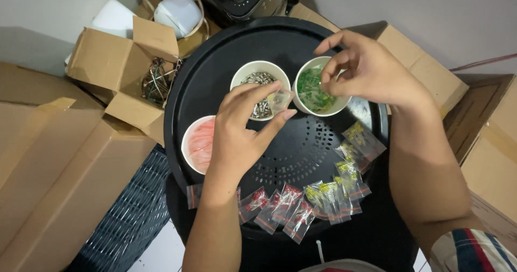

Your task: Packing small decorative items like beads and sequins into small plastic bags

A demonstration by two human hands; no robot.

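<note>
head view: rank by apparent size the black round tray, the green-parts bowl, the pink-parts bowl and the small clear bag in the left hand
1. black round tray
2. green-parts bowl and pink-parts bowl: look alike, the pink one partly hidden by the left hand
3. small clear bag

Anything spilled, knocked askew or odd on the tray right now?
Nothing stands out. The three white bowls sit upright on the round black tray: green parts, metal parts, pink strips. No loose pieces lie on it. The filled clear bags line its near edge. The left hand pinches a small clear bag.
</note>
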